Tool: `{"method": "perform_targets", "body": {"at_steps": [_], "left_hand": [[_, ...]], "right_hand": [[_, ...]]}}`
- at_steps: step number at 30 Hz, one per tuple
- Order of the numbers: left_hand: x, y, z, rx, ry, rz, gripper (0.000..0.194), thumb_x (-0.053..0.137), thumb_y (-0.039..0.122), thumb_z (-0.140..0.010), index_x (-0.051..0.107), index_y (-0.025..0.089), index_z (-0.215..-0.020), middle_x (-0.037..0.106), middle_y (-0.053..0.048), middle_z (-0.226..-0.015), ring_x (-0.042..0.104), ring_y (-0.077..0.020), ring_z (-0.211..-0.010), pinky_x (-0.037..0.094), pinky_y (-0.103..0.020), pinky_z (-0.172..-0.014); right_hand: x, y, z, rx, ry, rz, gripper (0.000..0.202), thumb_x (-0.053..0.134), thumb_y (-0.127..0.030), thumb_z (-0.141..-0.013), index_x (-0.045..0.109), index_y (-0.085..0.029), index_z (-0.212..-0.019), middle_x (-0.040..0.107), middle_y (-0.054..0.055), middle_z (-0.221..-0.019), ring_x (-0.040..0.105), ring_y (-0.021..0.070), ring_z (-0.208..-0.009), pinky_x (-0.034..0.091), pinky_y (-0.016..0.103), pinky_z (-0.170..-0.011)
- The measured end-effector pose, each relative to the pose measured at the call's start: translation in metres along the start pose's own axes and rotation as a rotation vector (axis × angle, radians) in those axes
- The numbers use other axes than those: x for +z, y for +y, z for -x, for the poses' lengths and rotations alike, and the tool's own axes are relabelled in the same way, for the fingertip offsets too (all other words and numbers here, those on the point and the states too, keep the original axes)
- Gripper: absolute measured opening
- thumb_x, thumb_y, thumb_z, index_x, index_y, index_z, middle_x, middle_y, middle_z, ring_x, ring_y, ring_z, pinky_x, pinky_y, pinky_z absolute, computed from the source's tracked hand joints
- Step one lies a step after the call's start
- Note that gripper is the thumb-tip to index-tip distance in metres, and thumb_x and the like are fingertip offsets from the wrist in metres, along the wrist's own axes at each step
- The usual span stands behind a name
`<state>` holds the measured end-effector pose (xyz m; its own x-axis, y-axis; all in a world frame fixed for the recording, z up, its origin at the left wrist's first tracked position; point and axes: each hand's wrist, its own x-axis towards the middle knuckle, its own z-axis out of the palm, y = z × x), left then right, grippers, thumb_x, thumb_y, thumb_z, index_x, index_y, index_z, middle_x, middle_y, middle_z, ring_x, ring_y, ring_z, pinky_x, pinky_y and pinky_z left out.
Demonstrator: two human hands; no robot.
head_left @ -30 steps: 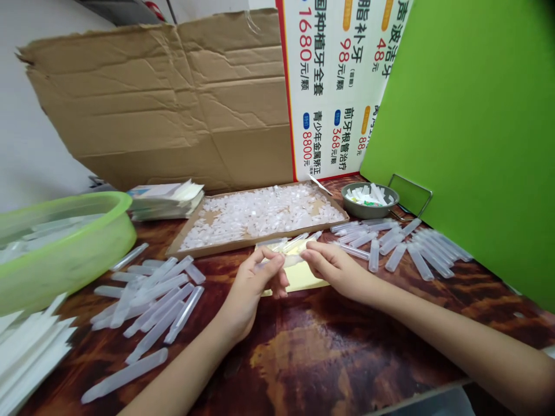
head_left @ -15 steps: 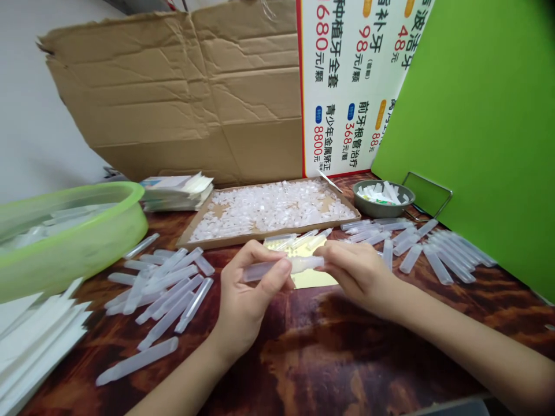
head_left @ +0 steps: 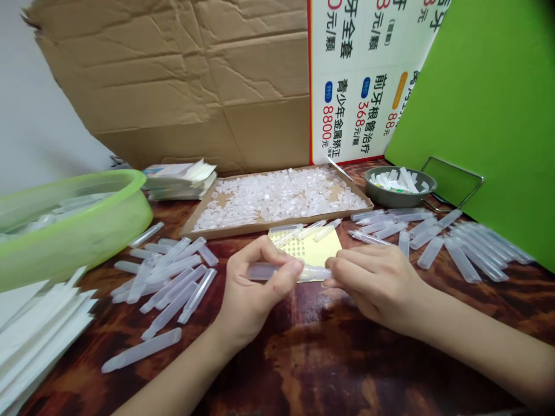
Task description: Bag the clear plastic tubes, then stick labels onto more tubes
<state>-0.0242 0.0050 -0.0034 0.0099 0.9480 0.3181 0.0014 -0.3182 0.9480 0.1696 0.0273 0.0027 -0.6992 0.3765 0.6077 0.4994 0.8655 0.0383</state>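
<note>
My left hand point(head_left: 255, 294) is closed around a translucent plastic tube point(head_left: 313, 273), held level with its narrower end to the right. My right hand point(head_left: 381, 283) pinches that narrow end; whether a small part sits between its fingertips is hidden. Beneath and behind the tube lies a yellow sheet point(head_left: 327, 248) with rows of small dots, and a few tubes rest on its far edge. Loose tubes point(head_left: 169, 277) are heaped to the left of my left hand. More tubes point(head_left: 463, 257) lie beyond my right hand.
A shallow cardboard tray point(head_left: 234, 231) of small clear pieces stands behind the sheet. At left are a green basin point(head_left: 108, 219) of tubes and white paper stacks point(head_left: 47, 341). A grey bowl point(head_left: 396, 199) and wire stand point(head_left: 470, 193) sit by the green panel point(head_left: 498, 115).
The view has tilted down and shifted slightly. My right fingers have curled further over the tube's narrow end, covering its tip. The left hand keeps the same hold.
</note>
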Motion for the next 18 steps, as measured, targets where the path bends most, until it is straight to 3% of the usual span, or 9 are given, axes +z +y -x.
{"method": "perform_targets", "body": {"at_steps": [6, 13, 18], "left_hand": [[0.001, -0.014, -0.006, -0.109, -0.114, 0.042, 0.023, 0.066, 0.027, -0.077, 0.047, 0.019, -0.067, 0.065, 0.003, -0.055, 0.058, -0.0127, -0.051, 0.045, -0.024, -0.056], [0.000, -0.021, -0.007, -0.217, -0.197, 0.083, 0.026, 0.065, 0.025, -0.078, 0.044, 0.018, -0.066, 0.067, 0.000, -0.058, 0.062, -0.0138, -0.055, 0.047, -0.024, -0.059], [0.001, -0.023, -0.008, -0.262, -0.228, 0.035, 0.026, 0.066, 0.028, -0.077, 0.044, 0.018, -0.066, 0.066, -0.001, -0.056, 0.061, -0.0138, -0.051, 0.048, -0.024, -0.056]], "right_hand": [[0.020, 0.010, 0.009, -0.005, -0.037, 0.019, 0.024, 0.033, -0.006, -0.086, 0.045, -0.019, -0.069, 0.048, 0.000, -0.055, 0.037, 0.0120, -0.046, 0.021, 0.027, -0.047], [0.029, 0.013, 0.015, -0.029, -0.108, -0.030, 0.022, 0.035, -0.007, -0.087, 0.047, -0.018, -0.071, 0.051, -0.001, -0.055, 0.040, 0.0113, -0.045, 0.022, 0.027, -0.048], [0.027, 0.013, 0.015, -0.087, -0.270, 0.084, 0.015, 0.043, -0.009, -0.085, 0.051, -0.016, -0.075, 0.056, 0.001, -0.059, 0.046, 0.0130, -0.046, 0.019, 0.029, -0.048]]}}
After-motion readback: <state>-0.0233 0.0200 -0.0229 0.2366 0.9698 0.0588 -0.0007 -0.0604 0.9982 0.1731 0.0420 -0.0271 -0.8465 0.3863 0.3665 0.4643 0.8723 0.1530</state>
